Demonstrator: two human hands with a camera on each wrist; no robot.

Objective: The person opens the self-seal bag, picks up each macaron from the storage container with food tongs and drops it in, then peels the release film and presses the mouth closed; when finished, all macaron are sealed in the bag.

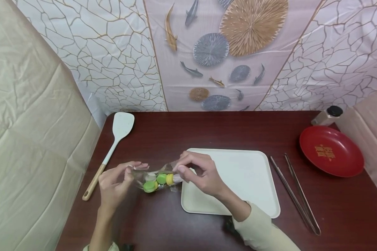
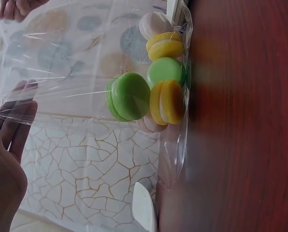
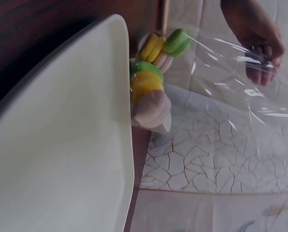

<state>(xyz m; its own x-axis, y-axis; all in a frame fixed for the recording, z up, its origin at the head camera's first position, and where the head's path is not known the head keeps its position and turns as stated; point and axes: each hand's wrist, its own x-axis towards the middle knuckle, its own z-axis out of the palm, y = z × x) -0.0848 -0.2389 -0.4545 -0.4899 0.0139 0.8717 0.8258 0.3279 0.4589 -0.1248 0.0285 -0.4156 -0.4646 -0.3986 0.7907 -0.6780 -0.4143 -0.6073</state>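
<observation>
A clear plastic bag [image 2: 76, 92] holds several macarons, with green [image 2: 131, 96], yellow [image 2: 166, 102] and pale pinkish [image 2: 154, 25] ones gathered at its bottom. My left hand [image 1: 113, 183] pinches one side of the bag's upper edge between thumb and fingers. At the other side, my right hand [image 1: 204, 172] pinches the bag's edge. The bag's lower end is at the table surface in the left wrist view. A cream rectangular tray [image 1: 238, 184] lies directly right of the bag, partly under my right hand and forearm.
A white spatula [image 1: 123, 125] with a wooden handle lies at the left. Metal tongs [image 1: 296, 195] lie right of the tray. Farther right are a red plate [image 1: 345, 153] and a black-capped jar [image 1: 325, 116]. Patterned cloth [image 1: 119, 52] hangs behind the table.
</observation>
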